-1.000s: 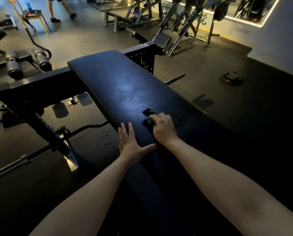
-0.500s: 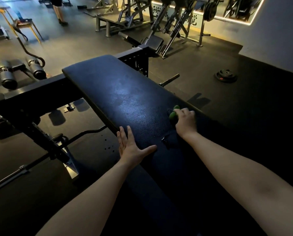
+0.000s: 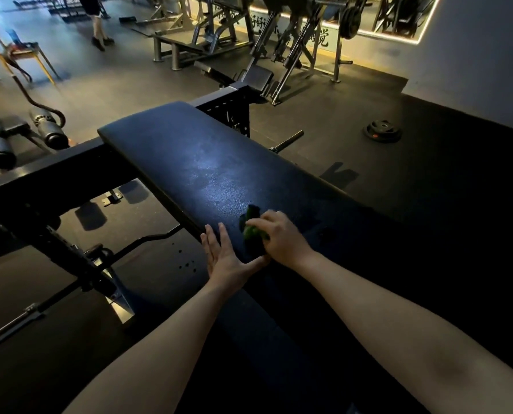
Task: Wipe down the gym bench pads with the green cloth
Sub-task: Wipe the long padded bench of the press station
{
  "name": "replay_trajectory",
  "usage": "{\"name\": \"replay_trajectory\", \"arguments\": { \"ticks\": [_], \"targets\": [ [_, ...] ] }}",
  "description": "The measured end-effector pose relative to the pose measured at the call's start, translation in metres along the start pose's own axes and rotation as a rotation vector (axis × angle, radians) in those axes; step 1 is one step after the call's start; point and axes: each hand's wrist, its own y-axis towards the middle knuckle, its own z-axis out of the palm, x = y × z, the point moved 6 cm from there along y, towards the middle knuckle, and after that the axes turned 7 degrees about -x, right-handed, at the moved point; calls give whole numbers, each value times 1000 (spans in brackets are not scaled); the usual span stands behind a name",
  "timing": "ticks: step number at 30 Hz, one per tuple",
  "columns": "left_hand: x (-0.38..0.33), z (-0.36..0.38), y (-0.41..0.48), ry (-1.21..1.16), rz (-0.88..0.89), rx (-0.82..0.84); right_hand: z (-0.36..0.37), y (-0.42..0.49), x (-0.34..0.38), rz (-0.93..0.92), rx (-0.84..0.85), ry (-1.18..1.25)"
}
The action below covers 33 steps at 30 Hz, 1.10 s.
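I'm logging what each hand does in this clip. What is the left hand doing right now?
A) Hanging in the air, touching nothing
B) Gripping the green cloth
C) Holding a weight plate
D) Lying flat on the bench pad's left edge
D: the left hand lies flat with straight fingers at the edge of the bench pad, while the right hand grips the green cloth.
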Motion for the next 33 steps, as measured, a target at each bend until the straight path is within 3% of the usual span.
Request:
{"name": "replay_trajectory", "arguments": {
  "ticks": [2,5,13,19,23,26,33],
  "targets": [
    [0,-1,-1,-15,-4,-2,-17,10,-34,202,-127,-87],
    [-2,-1,-2,-22,5,-5,-24,12,-57,408,-132,-180],
    [1,-4,-1,-110,47,102,4,-12,8,236,-113,-48],
    [26,-23,-8,-199,223,98,18,-32,63,30,62,72],
    [38,-32,-17,-188,173,18,-7,-8,24,222,-140,-42],
    [43,-27,-26,-299,90,31,2,-3,14,377,-70,-127],
    [58,-35,-33,-529,15,27,24,-38,66,204,-91,-44]
  ]
}}
